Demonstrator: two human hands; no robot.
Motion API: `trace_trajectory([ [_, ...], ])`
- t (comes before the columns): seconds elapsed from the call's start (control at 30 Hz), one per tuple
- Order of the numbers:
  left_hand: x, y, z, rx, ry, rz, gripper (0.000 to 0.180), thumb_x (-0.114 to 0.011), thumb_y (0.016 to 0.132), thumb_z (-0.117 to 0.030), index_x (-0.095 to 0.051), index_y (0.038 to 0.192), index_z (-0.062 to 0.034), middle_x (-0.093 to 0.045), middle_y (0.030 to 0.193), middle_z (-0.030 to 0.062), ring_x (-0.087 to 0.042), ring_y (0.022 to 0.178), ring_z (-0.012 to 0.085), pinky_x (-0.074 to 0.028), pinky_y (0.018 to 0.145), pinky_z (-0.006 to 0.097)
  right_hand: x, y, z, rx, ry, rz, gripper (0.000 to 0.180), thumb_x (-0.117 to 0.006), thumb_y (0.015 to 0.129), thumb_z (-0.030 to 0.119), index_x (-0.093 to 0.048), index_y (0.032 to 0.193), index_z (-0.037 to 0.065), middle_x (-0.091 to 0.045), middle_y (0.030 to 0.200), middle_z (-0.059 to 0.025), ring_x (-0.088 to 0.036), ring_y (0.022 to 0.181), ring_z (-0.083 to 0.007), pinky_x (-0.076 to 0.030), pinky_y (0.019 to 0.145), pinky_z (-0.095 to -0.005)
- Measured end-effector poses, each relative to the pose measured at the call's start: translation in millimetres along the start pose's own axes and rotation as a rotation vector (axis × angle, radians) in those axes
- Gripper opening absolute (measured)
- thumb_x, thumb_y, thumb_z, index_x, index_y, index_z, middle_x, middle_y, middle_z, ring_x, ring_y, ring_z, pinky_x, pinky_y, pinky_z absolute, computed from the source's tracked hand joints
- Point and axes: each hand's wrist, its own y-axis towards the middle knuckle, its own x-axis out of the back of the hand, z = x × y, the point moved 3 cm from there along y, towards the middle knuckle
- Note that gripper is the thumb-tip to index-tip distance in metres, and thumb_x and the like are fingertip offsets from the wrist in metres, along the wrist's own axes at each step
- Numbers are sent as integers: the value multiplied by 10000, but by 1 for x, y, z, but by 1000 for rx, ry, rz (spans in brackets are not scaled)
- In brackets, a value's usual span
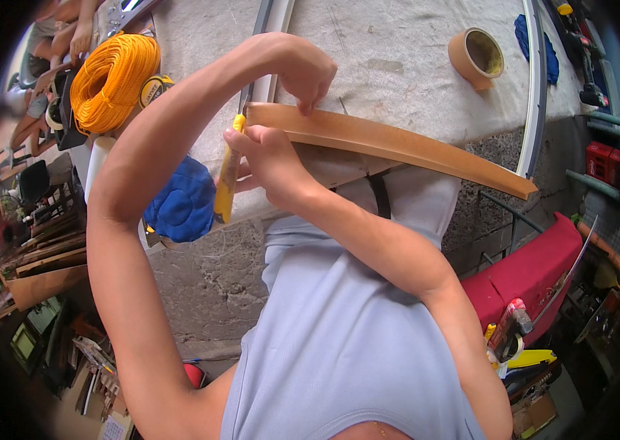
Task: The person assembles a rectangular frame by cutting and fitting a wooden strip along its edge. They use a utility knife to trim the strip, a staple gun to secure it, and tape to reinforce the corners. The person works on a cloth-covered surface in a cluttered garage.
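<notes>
A long tan strip (412,147), flat and slightly curved, lies across the front edge of a cloth-covered workbench (398,51) and sticks out past it on the right. My left hand (308,72) reaches over from the left and pinches the strip's left end from above. Just below that end, my right hand (266,155) is closed around a yellow utility knife (225,183). The knife's upper tip touches the strip's left end and its handle points downward. The blade itself is too small to make out.
A coil of orange cord (113,79) sits at the bench's left, a brown tape roll (477,56) at the back right, a blue padded cloth (181,207) below the knife. A white rail (537,103) runs along the right edge. Another person's hands (79,33) show top left. A red object (537,271) lies lower right.
</notes>
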Motion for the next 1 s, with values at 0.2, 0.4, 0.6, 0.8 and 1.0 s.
trace_trajectory([
  [0.2, -3, -1, 7, -55, -96, -50, 238, -702, 694, -240, -751, 856, -73, -684, 698, 88, -633, 627, 208, -504, 581, 345, -3, -26, -26, -6, -142, 22, 307, -500, 971, 286, -513, 1001, -20, -595, 859, -113, -681, 749, -222, -579, 649, -342],
  [0.4, 5, -11, 20, -25, -19, -221, 220, -681, 789, -240, -744, 894, -57, -710, 802, 96, -653, 696, 192, -521, 659, 321, 28, -96, 13, 15, -85, 43, 253, -493, 851, 94, -534, 1067, -32, -595, 818, -91, -604, 636, -137, -505, 556, -274],
  [0.6, 6, -55, 21, 45, -407, -729, 256, -675, 871, -291, -728, 1003, -78, -716, 933, 72, -661, 840, 167, -520, 755, 336, 161, -117, 140, 666, -925, -491, 294, -524, 759, -19, -567, 1047, -54, -599, 889, -146, -600, 731, -232, -510, 674, -323],
  [0.8, -17, 9, -78, -244, -313, -823, 336, -726, 790, -234, -672, 1037, -12, -665, 1015, 157, -642, 931, 298, -499, 834, 384, 216, -28, 178, 840, -1705, -477, 448, -627, 794, 98, -557, 1217, -32, -583, 1104, -240, -598, 984, -364, -467, 889, -400],
  [1.0, -38, 40, -102, -119, -227, -935, 146, -676, 758, -137, -652, 859, -35, -641, 850, 135, -618, 824, 327, -495, 732, 427, 184, -93, 139, 783, -1577, -169, 257, -626, 800, 171, -664, 983, -5, -625, 984, -168, -606, 881, -350, -487, 808, -412],
])
